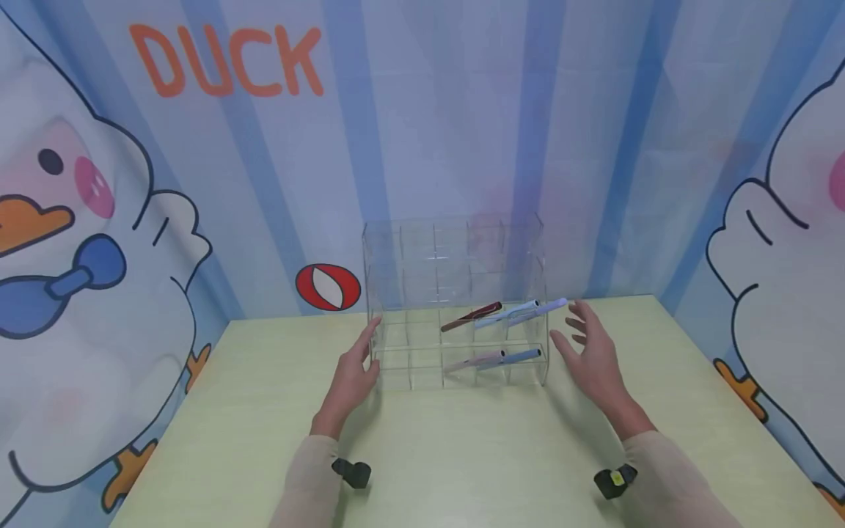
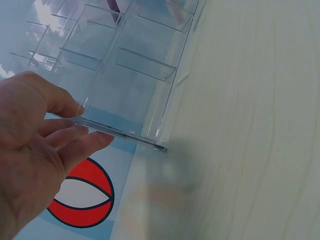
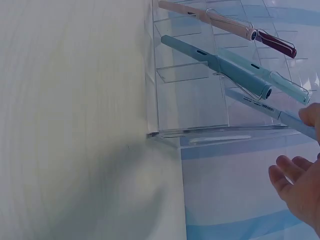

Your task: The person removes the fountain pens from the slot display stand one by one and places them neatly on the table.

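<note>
A clear acrylic pen rack (image 1: 422, 347) with tiered compartments stands on the table against the backdrop. My left hand (image 1: 350, 376) pinches the rack's left side panel, with the thumb on the front edge and fingers along the outer face. On the right, my right hand (image 1: 594, 359) is held beside the rack with spread fingers, near the end of a lilac pen (image 1: 538, 312). A dark red pen (image 1: 472, 316) and a light blue pen (image 1: 507, 314) lean in the same tier. Lower down lean a pink pen (image 1: 475, 361) and a blue pen (image 3: 217, 66) with a wire clip.
The pale wooden table (image 1: 436, 455) extends in front of the rack and to both sides. Behind it hangs a striped blue cloth backdrop (image 1: 449, 132) printed with ducks. A small dark camera sits on each wrist, over pale sleeves (image 1: 306, 477).
</note>
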`<state>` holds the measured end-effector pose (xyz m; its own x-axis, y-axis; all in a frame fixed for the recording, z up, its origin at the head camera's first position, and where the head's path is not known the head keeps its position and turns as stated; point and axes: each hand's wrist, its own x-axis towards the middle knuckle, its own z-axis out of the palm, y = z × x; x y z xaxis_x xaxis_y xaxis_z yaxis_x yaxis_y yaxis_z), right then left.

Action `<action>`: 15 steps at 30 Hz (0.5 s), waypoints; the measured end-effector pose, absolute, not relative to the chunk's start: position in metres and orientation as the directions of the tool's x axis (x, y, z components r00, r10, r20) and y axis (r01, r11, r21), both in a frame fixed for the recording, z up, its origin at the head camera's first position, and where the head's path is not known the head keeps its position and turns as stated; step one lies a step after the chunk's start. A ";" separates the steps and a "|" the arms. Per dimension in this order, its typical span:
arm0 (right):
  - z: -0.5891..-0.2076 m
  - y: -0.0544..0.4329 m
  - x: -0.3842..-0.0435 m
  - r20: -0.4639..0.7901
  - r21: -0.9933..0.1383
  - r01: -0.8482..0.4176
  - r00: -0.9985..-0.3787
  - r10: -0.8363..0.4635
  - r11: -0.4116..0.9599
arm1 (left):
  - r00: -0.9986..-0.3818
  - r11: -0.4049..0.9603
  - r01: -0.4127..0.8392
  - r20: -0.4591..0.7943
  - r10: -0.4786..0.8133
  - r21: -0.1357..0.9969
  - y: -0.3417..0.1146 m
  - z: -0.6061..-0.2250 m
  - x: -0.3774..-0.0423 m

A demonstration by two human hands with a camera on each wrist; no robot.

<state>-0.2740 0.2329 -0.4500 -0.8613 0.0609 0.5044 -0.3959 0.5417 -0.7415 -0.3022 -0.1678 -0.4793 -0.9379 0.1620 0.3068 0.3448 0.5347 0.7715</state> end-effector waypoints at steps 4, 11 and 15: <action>-0.453 0.233 -0.280 0.528 -0.754 -0.391 -0.839 0.132 0.528 | -0.934 0.524 0.355 0.319 0.163 0.774 -0.167 -0.481 -0.302; -0.448 0.231 -0.283 0.557 -0.756 -0.409 -0.812 0.174 0.512 | -0.942 0.532 0.333 0.297 0.155 0.779 -0.164 -0.479 -0.302; -0.444 0.227 -0.286 0.555 -0.775 -0.417 -0.809 0.196 0.474 | -0.953 0.557 0.300 0.272 0.136 0.774 -0.164 -0.477 -0.301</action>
<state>-0.2862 0.2270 -0.4442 -0.8086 0.1962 0.5547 -0.4168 0.4744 -0.7754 -0.3007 -0.1637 -0.4765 -0.9528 0.1357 0.2715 0.3000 0.5574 0.7741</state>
